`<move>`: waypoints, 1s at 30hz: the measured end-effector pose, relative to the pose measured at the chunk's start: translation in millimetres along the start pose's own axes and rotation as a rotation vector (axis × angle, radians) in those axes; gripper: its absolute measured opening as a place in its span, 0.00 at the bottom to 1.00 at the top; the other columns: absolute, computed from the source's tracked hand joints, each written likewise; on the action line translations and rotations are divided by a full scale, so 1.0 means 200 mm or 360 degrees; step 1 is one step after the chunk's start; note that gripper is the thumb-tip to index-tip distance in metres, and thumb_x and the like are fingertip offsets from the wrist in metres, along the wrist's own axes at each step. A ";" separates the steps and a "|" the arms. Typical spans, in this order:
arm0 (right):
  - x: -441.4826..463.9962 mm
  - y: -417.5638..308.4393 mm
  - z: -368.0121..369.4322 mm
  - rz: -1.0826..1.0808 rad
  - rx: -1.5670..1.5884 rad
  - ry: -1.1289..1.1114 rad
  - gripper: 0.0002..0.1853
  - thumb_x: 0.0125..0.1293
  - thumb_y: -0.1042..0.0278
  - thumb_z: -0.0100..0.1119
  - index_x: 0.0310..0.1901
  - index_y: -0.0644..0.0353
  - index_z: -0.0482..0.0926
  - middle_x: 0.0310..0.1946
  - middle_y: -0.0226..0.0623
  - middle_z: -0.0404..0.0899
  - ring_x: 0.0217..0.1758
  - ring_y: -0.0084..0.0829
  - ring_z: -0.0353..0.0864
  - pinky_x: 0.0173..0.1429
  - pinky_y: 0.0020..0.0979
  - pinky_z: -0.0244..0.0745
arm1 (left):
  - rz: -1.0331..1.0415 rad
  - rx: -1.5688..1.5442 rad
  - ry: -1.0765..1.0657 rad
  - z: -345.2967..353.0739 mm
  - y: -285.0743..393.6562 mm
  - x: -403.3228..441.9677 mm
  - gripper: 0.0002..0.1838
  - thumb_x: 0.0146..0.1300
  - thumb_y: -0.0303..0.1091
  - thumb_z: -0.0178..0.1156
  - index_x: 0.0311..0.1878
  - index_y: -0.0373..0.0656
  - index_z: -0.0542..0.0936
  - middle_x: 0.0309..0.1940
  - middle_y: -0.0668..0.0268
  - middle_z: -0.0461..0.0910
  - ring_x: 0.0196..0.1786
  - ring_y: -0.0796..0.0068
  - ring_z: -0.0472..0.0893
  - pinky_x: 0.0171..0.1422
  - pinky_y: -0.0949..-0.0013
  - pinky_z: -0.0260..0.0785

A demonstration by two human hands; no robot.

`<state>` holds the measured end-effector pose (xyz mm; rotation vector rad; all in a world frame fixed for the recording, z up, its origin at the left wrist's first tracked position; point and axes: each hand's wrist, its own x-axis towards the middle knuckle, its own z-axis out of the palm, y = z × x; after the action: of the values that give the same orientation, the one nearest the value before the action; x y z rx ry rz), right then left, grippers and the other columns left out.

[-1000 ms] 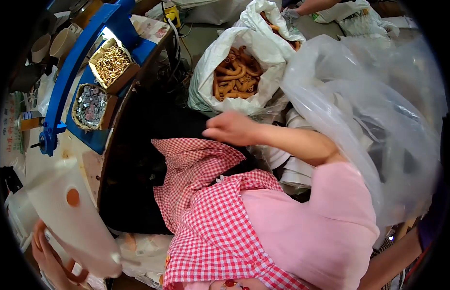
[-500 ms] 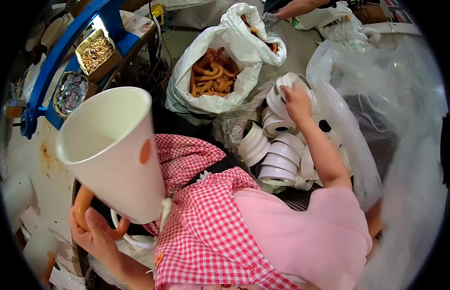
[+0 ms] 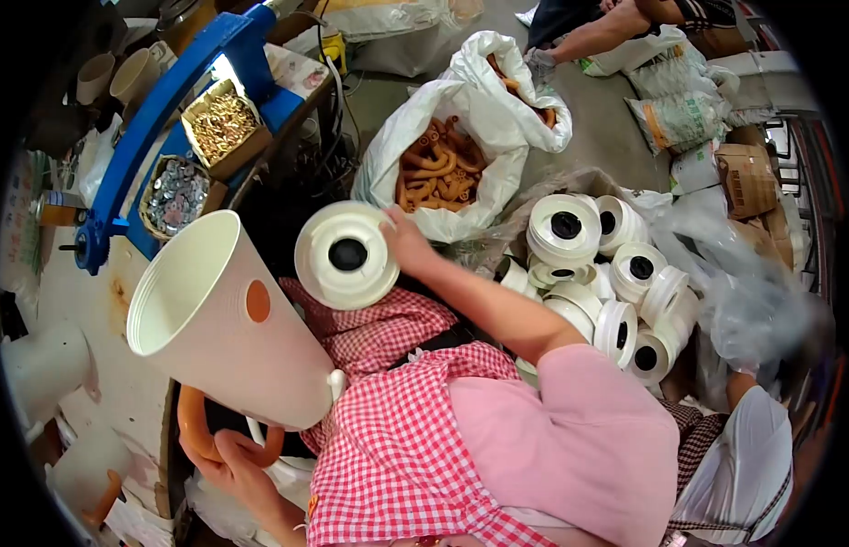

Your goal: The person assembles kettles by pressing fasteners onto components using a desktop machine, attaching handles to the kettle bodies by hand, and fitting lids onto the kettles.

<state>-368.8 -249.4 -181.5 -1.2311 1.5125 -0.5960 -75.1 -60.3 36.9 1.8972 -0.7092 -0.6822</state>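
My left hand [image 3: 235, 469] is wrapped round the orange curved handle [image 3: 196, 425] of a white plastic jug [image 3: 265, 360]. The jug tilts, its wide open mouth toward the upper left, and an orange oval shows on its wall. In my right hand [image 3: 408, 244] is a white round lid [image 3: 317, 266] with a black centre, gripped by its right edge. The lid is held over my checked apron, just right of the jug's mouth and apart from it.
A heap of similar white lids [image 3: 565, 230] lies to the right. White sacks [image 3: 377, 164] hold orange handles. At the left a blue machine [image 3: 155, 114] stands on the bench, with boxes of brass-coloured pieces [image 3: 222, 126] and grey metal pieces [image 3: 176, 196]. Another person's leg [image 3: 598, 32] shows at the top.
My right hand has moved left from the lid heap, bringing a lid beside the jug. My left hand still holds the handle. Clear plastic at the right has dropped lower, and the view has shifted.
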 end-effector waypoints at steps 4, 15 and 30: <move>-0.16 -0.19 0.00 -0.1415 -0.0633 0.0182 0.26 0.54 0.65 0.73 0.57 0.55 0.81 0.48 0.41 0.75 0.55 0.48 0.73 0.60 0.46 0.69 | 0.0058 -0.0043 0.0007 0.02 0.00 -0.02 0.28 0.72 0.29 0.49 0.74 0.33 0.62 0.69 0.49 0.72 0.19 0.90 0.67 0.25 0.86 0.60; -0.16 -0.30 0.04 -0.1861 -0.1381 -0.0597 0.41 0.43 0.45 0.78 0.63 0.41 0.80 0.44 0.31 0.78 0.62 0.37 0.74 0.77 0.54 0.58 | 0.0244 -0.0345 -0.0271 0.00 -0.04 -0.02 0.26 0.68 0.35 0.66 0.65 0.33 0.74 0.70 0.47 0.72 0.67 0.62 0.77 0.71 0.63 0.67; -0.02 -1.42 -0.14 -0.2019 -0.0354 -0.0954 0.35 0.37 0.52 0.85 0.49 0.62 0.87 0.32 0.34 0.75 0.35 0.31 0.74 0.39 0.30 0.68 | 0.0502 -0.0105 -0.0429 0.00 -0.04 0.03 0.27 0.57 0.26 0.70 0.61 0.38 0.77 0.65 0.43 0.76 0.62 0.54 0.83 0.66 0.65 0.73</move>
<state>-284.9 -350.6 71.7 -2.2536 0.1563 -0.7372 -69.7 -61.7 28.7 1.6010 -1.1152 -0.7538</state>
